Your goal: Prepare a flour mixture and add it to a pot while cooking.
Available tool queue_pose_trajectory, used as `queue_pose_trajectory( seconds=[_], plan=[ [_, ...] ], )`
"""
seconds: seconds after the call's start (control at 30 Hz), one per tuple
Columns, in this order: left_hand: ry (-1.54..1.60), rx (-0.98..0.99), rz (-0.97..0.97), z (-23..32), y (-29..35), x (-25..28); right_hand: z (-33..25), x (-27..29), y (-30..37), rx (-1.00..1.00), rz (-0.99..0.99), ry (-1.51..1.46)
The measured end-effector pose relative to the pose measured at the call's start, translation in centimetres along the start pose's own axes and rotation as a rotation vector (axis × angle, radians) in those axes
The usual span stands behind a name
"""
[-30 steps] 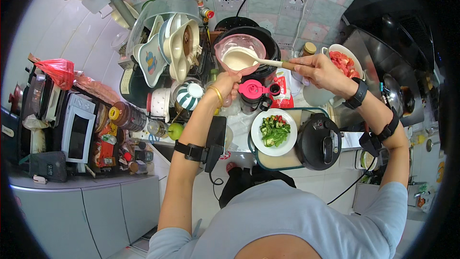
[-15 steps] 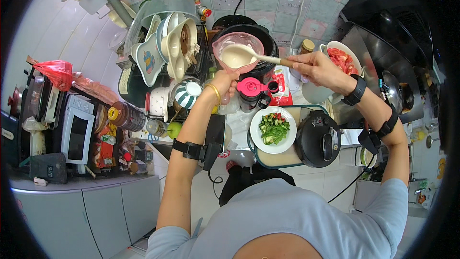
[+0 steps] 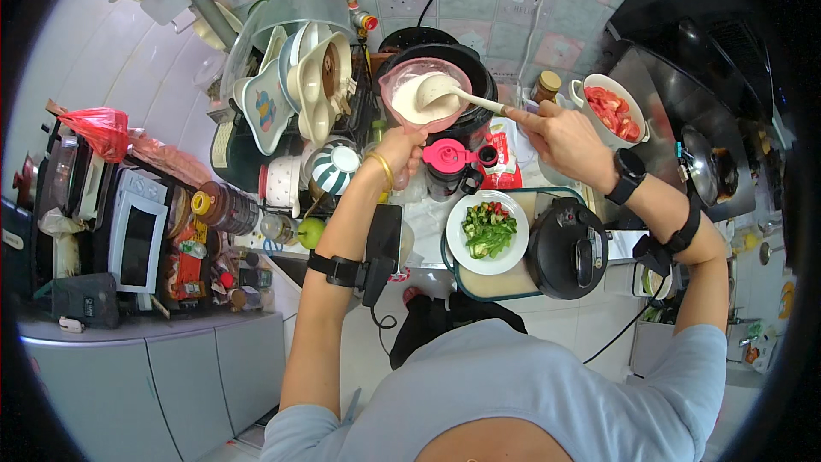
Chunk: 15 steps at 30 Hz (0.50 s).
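My left hand (image 3: 402,152) is closed on the near edge of a translucent pink bowl (image 3: 395,81). The bowl sits above or in the mouth of a black pot (image 3: 483,77) and has white contents (image 3: 406,103); whether they are grains or liquid I cannot tell. With my right hand (image 3: 560,139) I grip the handle of a cream-coloured ladle (image 3: 440,96), its head inside the bowl. Just below the hands stands a dark jug with a red lid (image 3: 449,155). A red-and-white packet (image 3: 505,158) lies beside the jug, under the ladle handle.
Nearer me, a white plate of cut green and red peppers (image 3: 489,231) rests on a cutting board (image 3: 500,287), next to a black pressure-cooker lid (image 3: 567,248). A white pot of tomato pieces (image 3: 611,111) stands right. Dishes (image 3: 312,85) fill the left rack, near a green apple (image 3: 310,232).
My right hand has come lower and nearer me, its grip shifted on the handle. The ladle's head now shows more plainly, on the bowl's right side. My left hand and the bowl stay nearly still.
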<state>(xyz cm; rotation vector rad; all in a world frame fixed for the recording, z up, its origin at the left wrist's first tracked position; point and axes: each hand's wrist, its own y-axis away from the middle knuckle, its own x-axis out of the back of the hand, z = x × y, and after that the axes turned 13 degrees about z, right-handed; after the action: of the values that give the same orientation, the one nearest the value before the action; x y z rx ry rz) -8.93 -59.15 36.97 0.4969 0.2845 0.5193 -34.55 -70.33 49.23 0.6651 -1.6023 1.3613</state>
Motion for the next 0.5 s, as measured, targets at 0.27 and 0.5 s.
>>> queue_pose_trajectory(
  seconds=[0.27,0.5],
  plan=[
    [-0.091,0.010,-0.010,0.3,0.2,0.3,1.6,-5.2,0.8,0.053,0.076,0.023],
    [-0.074,0.072,-0.039,0.8,0.3,0.4,3.8,-5.6,1.5,0.185,0.070,-0.117]
  ],
)
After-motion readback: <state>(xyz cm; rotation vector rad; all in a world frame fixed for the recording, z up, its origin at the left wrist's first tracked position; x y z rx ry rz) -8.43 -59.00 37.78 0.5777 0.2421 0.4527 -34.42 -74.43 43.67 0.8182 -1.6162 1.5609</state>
